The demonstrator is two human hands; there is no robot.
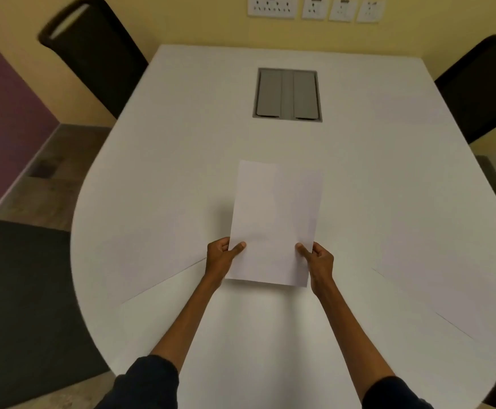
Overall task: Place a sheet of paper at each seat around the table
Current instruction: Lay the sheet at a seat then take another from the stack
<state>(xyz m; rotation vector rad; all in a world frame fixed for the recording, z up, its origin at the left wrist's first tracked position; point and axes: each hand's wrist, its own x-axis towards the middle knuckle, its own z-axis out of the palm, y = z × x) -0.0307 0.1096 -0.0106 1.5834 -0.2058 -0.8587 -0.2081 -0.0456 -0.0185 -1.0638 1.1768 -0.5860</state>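
Observation:
A white sheet of paper (274,222) is held above the white table (181,160), its long side pointing away from me. My left hand (221,256) pinches its lower left edge, thumb on top. My right hand (317,261) pinches the lower right edge the same way. Whether it is one sheet or a thin stack cannot be told. Faint outlines on the table at the near left and near right may be other sheets, hard to tell against the white top.
A grey cable hatch (287,94) is set into the table's middle. Dark chairs stand at the far left (93,51), far right (486,87) and near left (19,305). Wall sockets (314,7) line the yellow wall behind.

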